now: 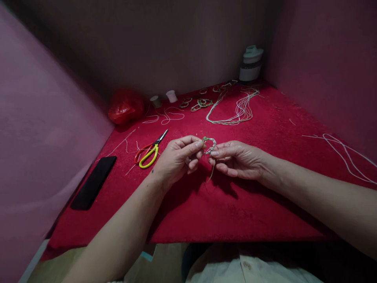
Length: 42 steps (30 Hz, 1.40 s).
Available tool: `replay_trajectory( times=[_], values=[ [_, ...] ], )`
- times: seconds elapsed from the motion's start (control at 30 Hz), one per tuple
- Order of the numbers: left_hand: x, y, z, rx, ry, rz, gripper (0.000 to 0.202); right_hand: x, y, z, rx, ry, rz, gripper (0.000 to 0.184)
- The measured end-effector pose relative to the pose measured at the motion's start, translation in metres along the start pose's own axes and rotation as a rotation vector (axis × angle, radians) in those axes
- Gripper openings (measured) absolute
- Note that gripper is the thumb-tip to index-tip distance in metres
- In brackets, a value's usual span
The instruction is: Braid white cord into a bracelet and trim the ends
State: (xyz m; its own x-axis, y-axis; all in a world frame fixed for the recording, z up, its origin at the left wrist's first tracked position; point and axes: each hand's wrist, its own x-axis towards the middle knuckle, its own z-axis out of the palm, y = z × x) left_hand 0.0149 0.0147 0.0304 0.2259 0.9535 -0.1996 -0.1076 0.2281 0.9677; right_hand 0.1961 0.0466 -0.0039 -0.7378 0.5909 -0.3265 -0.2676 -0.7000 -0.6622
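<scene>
Between my hands, above the red cloth, is a small braided cord bracelet [213, 142] in green and white, bent into a loop. My left hand [185, 152] pinches its left side between thumb and forefinger. The thumb and fingertips of my right hand [238, 159] close on the loop's right side. A thin greenish cord end [212, 171] hangs below the fingers. Left of my left hand lie scissors [150, 153] with one red and one yellow handle, blades pointing away. The exact knot under my fingertips is hidden.
A black phone [94, 182] lies at the left edge of the red cloth [250, 216]. Behind are a red plastic bag [126, 106], a white thread spool [171, 96], finished braided loops [203, 103], a cord bundle [235, 118] and a lidded bottle [251, 65]. Loose white cord [344, 151] lies right.
</scene>
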Motion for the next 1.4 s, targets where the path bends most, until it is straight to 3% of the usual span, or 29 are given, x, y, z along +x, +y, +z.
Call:
replay_trajectory(
  times=[0.23,0.57,0.8,0.93,1.07,1.23,1.4],
  values=[
    [-0.002,-0.001,0.0,0.078,0.0,0.043,0.018,-0.002,-0.006,0.003,0.107,0.136,-0.024,0.015],
    [-0.008,0.002,0.003,0.367,0.012,0.174,0.02,-0.005,-0.013,0.006,0.026,0.147,-0.13,0.018],
    [-0.007,0.0,0.003,0.467,0.057,0.252,0.02,-0.008,-0.019,0.0,-0.116,0.035,-0.228,0.017],
    [-0.006,-0.003,0.004,0.529,0.092,0.284,0.02,-0.009,-0.019,0.0,-0.139,0.045,-0.251,0.021],
    [-0.006,-0.009,0.003,0.743,0.168,0.47,0.017,-0.009,-0.018,0.003,-0.2,0.091,-0.265,0.024],
    [-0.005,-0.015,0.001,1.068,0.16,0.782,0.012,-0.01,-0.015,0.005,-0.32,0.165,-0.314,0.02],
    [-0.003,-0.016,0.002,1.179,0.181,0.889,0.011,-0.012,-0.013,0.01,-0.403,0.204,-0.327,0.016]
  ],
)
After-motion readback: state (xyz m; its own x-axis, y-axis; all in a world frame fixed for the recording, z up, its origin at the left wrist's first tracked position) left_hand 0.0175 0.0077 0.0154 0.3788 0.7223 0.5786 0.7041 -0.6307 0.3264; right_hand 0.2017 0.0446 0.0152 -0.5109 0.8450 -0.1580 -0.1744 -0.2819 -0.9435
